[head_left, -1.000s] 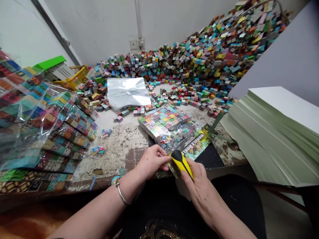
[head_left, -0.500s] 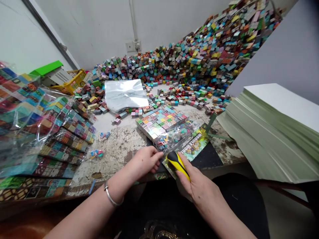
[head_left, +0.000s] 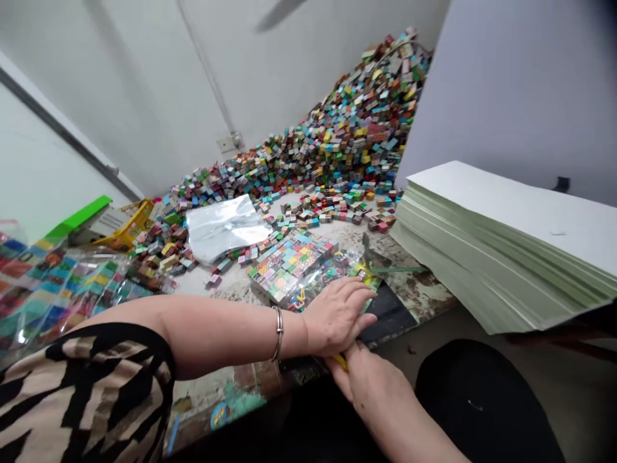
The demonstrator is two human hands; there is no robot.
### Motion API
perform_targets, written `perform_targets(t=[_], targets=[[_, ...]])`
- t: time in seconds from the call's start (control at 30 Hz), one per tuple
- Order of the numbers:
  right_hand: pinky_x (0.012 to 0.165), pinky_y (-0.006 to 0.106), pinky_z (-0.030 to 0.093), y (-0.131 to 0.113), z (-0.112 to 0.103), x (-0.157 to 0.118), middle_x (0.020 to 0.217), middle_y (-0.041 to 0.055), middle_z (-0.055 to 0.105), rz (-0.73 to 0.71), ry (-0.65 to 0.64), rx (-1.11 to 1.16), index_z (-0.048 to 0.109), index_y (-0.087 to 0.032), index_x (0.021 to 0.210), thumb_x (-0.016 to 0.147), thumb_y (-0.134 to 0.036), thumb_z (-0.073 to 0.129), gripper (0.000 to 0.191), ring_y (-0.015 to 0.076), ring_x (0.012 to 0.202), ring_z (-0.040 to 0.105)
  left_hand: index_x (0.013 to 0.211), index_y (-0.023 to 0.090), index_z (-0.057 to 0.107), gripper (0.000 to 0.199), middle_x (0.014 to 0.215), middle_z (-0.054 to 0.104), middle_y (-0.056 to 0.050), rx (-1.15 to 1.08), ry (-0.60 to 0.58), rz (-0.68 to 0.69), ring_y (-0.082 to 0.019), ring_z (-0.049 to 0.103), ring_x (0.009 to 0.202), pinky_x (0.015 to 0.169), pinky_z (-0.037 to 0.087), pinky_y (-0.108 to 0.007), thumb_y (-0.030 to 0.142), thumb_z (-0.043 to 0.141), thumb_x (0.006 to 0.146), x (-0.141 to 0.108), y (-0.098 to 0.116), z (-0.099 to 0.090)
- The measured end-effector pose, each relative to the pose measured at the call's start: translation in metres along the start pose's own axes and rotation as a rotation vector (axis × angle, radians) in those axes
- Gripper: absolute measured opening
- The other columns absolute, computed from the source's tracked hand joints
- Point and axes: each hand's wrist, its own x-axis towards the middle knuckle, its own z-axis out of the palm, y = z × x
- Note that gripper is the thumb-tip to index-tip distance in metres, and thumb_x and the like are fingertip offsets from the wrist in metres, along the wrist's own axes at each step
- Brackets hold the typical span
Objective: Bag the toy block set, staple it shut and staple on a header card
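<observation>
My left hand [head_left: 337, 316] lies palm down with its fingers stretched out over the near side of a clear bag of patterned blocks [head_left: 294, 260]. It covers most of the printed header card [head_left: 370, 278], of which only a bit shows past the fingers. Below it, my right hand [head_left: 378, 379] is closed around a yellow-and-black handled tool [head_left: 341, 362]; just a sliver of yellow shows, and its working end is hidden. Small colourful pieces [head_left: 299, 298] sit in the bag beside the block layer. A black mat [head_left: 390, 315] lies under the bag's right side.
Loose blocks [head_left: 337, 141] are heaped along the wall. A silvery plastic sheet [head_left: 226, 228] lies behind the bag. Filled bags [head_left: 62, 276] crowd the left, near a yellow basket [head_left: 130, 225]. At right stands a tall stack of sheets [head_left: 457, 251]. A worn table edge [head_left: 255, 399] runs in front.
My left hand has gone from a pinch at the bag's near corner to lying flat across the header card. The tool is now mostly hidden beneath it. The view has turned right.
</observation>
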Motion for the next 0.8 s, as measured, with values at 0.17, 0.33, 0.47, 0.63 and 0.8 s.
perform_targets(t=[0.17,0.33,0.47,0.63,0.8], targets=[[0.062,0.038,0.052,-0.005,-0.006,-0.007,0.086,0.0131,0.068,-0.041,0.005,0.010,0.060,-0.015,0.104,0.087,-0.025,0.041,0.028,0.0289,0.074,0.067,0.122,0.014,0.044,0.037,0.127,0.050,-0.011,0.006,-0.176,0.018,-0.021,0.037,0.125,0.112,0.020,-0.042,0.032,0.039,0.090,0.004,-0.001,-0.005],[0.071,0.044,0.052,0.000,-0.011,-0.005,0.094,0.0156,0.067,-0.010,-0.057,0.190,0.059,-0.012,0.107,0.080,-0.022,0.050,0.030,0.0315,0.084,0.065,0.123,0.018,0.042,0.034,0.128,0.049,-0.010,-0.032,-0.318,0.006,-0.019,0.036,0.126,0.112,0.022,-0.042,0.029,0.036,0.091,0.011,-0.001,-0.007],[0.079,0.047,0.049,0.009,-0.014,-0.001,0.103,0.0177,0.065,-0.011,-0.150,0.310,0.055,-0.010,0.117,0.078,-0.026,0.051,0.042,0.0339,0.094,0.062,0.123,0.020,0.041,0.033,0.130,0.047,-0.008,-0.051,-0.360,0.002,-0.019,0.035,0.127,0.112,0.023,-0.042,0.027,0.032,0.092,0.013,-0.001,-0.006],[0.082,0.045,0.049,0.021,-0.022,0.003,0.107,0.0191,0.064,-0.019,-0.260,0.453,0.054,-0.009,0.119,0.078,-0.024,0.051,0.043,0.0326,0.097,0.062,0.122,0.023,0.044,0.032,0.130,0.049,-0.006,-0.020,-0.390,-0.010,-0.020,0.033,0.128,0.112,0.022,-0.043,0.029,0.032,0.092,0.015,0.002,-0.001],[0.073,0.045,0.052,0.034,-0.008,0.015,0.102,0.0218,0.066,-0.103,-0.265,0.487,0.050,-0.009,0.126,0.077,-0.023,0.049,0.051,0.0348,0.089,0.065,0.120,0.023,0.046,0.032,0.131,0.049,-0.006,-0.006,-0.425,-0.019,-0.021,0.032,0.129,0.111,0.024,-0.040,0.030,0.034,0.092,0.018,0.005,-0.003]])
